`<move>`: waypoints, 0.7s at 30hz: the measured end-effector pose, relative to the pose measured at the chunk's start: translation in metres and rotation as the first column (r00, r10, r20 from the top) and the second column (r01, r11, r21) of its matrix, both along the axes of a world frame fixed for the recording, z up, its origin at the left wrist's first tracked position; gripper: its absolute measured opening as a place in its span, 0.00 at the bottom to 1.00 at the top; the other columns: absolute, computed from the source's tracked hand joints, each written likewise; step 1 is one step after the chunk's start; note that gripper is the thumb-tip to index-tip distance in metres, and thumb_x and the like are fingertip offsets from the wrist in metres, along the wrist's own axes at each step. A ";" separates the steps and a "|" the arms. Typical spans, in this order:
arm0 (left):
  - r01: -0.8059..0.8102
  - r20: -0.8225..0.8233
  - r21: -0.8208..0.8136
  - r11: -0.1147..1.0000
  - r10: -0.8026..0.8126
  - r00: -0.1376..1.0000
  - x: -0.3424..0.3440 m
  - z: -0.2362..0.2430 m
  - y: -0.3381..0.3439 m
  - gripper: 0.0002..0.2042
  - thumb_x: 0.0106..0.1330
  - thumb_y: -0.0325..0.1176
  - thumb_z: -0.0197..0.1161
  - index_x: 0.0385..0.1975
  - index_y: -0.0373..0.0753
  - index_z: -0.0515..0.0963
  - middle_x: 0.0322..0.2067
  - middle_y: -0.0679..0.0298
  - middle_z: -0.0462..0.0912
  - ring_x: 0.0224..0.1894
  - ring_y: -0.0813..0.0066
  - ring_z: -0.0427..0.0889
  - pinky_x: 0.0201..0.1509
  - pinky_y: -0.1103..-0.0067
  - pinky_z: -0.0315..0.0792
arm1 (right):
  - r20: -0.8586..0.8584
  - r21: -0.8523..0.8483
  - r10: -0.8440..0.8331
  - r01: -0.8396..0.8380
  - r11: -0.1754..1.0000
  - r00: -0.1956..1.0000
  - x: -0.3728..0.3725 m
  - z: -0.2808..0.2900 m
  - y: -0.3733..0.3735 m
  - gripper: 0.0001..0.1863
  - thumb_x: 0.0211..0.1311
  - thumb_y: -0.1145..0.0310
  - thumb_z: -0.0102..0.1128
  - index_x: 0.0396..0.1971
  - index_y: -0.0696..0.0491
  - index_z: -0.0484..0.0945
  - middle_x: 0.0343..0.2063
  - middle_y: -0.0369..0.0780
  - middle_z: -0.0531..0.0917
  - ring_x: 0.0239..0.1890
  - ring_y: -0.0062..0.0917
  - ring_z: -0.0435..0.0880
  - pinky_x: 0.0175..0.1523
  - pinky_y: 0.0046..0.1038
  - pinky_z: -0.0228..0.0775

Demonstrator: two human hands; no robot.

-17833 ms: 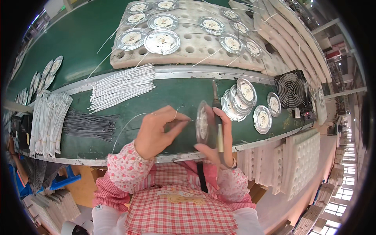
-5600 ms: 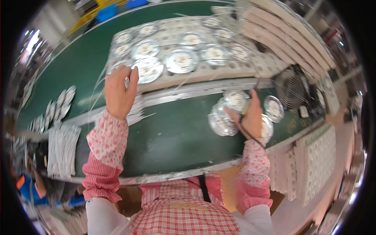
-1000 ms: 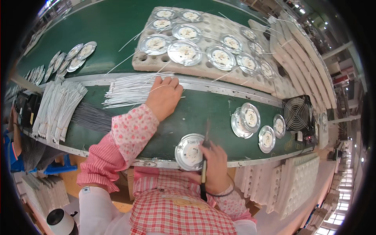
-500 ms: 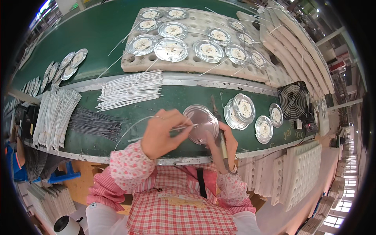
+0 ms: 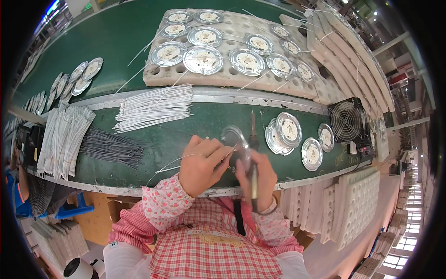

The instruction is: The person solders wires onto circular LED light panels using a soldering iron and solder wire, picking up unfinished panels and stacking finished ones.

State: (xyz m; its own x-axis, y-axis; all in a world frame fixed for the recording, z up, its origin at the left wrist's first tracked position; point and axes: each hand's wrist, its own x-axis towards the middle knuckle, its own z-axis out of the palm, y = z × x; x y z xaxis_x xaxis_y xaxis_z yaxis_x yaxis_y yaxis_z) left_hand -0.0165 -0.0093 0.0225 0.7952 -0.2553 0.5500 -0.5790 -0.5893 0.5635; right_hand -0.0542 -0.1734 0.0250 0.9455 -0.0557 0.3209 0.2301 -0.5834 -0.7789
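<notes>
My left hand (image 5: 204,165) is closed in a pinch on thin white wire (image 5: 169,168), whose loose ends trail off to its left. In my right hand (image 5: 261,179) are both a soldering iron (image 5: 254,179), its tip pointing away from me, and a round silver metal disc (image 5: 231,132). The disc is tilted on edge and smeared by motion, close to my left fingertips. Whether the wire passes through the disc I cannot tell. Two overlapping discs with white boards (image 5: 289,130) lie just right of the iron.
Bundles of white wires (image 5: 155,108) and dark wires (image 5: 114,146) lie at left on the green table (image 5: 204,122). Beyond, a pale foam tray (image 5: 227,76) carries several wired discs. A small fan (image 5: 346,122) stands at the right, near more discs (image 5: 312,153).
The disc has turned from facing me to nearly edge-on. My left hand has shifted slightly right and nearer to me; the right hand has rotated with the iron, which now points straighter away.
</notes>
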 end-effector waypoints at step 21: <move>-0.240 -0.559 -0.275 0.931 0.048 0.828 0.001 -0.012 0.007 0.11 0.57 0.35 0.71 0.31 0.34 0.82 0.24 0.56 0.82 0.23 0.66 0.81 0.28 0.74 0.71 | 0.015 -0.102 0.226 -0.223 0.969 0.974 0.023 -0.015 0.013 0.55 0.39 0.60 0.83 0.68 0.57 0.59 0.55 0.51 0.71 0.56 0.44 0.72 0.60 0.40 0.66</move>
